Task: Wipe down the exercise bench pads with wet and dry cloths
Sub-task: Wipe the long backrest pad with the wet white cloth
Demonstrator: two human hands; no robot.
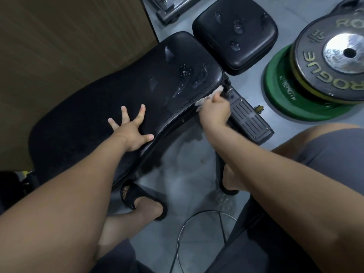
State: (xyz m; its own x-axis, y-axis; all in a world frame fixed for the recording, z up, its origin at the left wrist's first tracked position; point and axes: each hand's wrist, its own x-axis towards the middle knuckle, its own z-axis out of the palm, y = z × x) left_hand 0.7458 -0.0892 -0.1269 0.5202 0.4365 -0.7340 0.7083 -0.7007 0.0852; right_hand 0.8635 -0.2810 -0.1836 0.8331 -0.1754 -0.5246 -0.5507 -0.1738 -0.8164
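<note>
Both hands work: my right grip (215, 112) clamps a crumpled white cloth (201, 101), left hand (132, 133) splayed on black vinyl pad (137, 89); I'd sweep suds (185, 71) beyond.

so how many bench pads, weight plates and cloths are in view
bench pads: 2 (long pad, small pad)
weight plates: 2 (black plate, green plate)
cloths: 1 (white cloth, gripped by the right hand)
total: 5

There are two bench pads, a long pad (110, 107) and a small pad (234, 34); one cloth (203, 100); two hands, left hand (132, 133) and right hand (215, 111); two weight plates, green plate (283, 95) and grey plate (315, 62); two sandals (137, 196) (229, 191).
</note>
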